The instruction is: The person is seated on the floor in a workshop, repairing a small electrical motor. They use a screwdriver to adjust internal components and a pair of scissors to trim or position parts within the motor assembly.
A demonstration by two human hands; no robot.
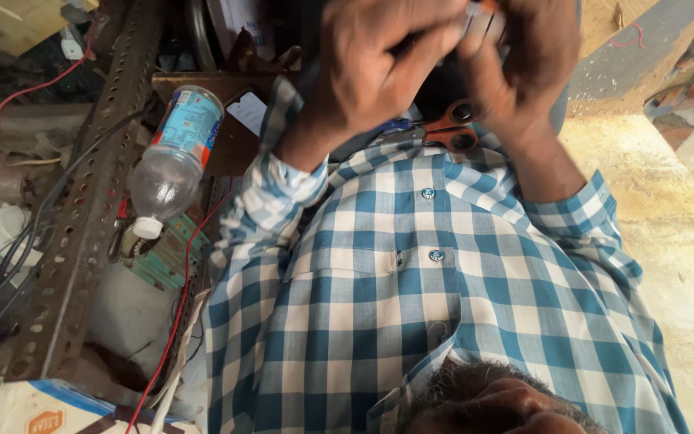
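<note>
Both hands are raised in front of my blue-and-white checked shirt (pixel 411 289), at the top of the view. My left hand (pixel 363 68) and my right hand (pixel 516 64) are pressed together, fingers curled around a small object (pixel 482 14). Only a white-and-orange bit of it shows at the top edge; the rest is hidden by the fingers. Just below the hands lies a pair of orange-handled scissors (pixel 455 128), partly covered by my right wrist.
A clear plastic water bottle (pixel 174 157) lies on its side at left, beside a rusty perforated angle bar (pixel 82 209). A green circuit board (pixel 162 257), a red wire (pixel 182 297) and tangled cables crowd that side. A cardboard box (pixel 34 406) sits bottom left. Sandy floor (pixel 684 241) lies right.
</note>
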